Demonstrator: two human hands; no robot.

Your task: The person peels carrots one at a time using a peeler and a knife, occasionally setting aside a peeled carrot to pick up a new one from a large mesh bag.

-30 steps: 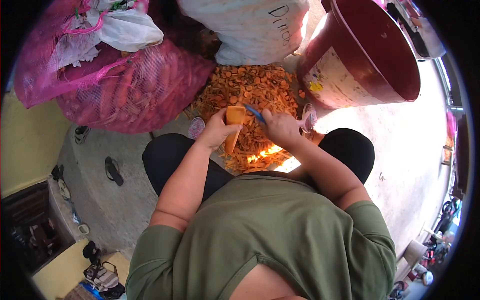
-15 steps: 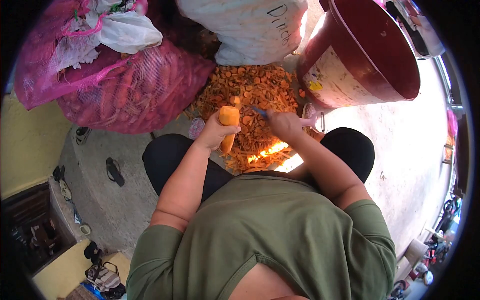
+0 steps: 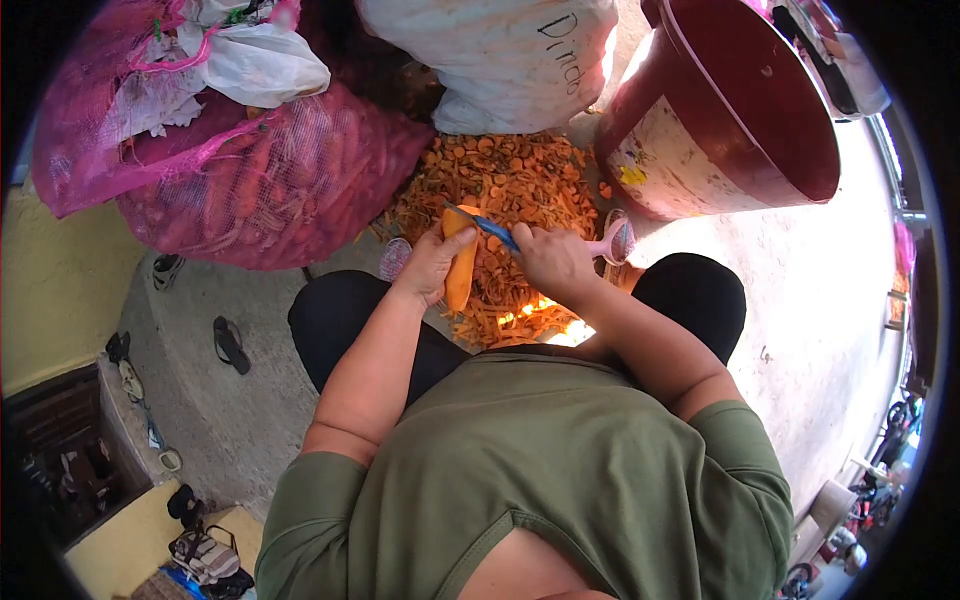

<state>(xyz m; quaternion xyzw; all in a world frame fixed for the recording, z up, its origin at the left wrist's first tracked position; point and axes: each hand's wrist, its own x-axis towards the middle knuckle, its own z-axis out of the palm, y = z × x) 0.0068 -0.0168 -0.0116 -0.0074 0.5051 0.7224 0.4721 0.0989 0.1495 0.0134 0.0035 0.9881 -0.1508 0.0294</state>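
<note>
My left hand is wrapped round a peeled orange carrot, held upright over the peelings. My right hand grips a blue-handled knife, whose blade lies across the carrot's upper end. A pink peeler-like tool sticks out on the right side of my right hand; how it is held is hidden. Beneath both hands spreads a pile of orange peelings and round carrot slices.
A pink mesh sack of carrots lies at the upper left. Beyond the pile stands a white sack with writing. A large dark red bucket is at the upper right. One sandal lies on the floor at left.
My right hand has moved left, bringing the knife from beside the carrot onto its upper end. The carrot's top now tilts differently, and a loose piece near it is no longer seen.
</note>
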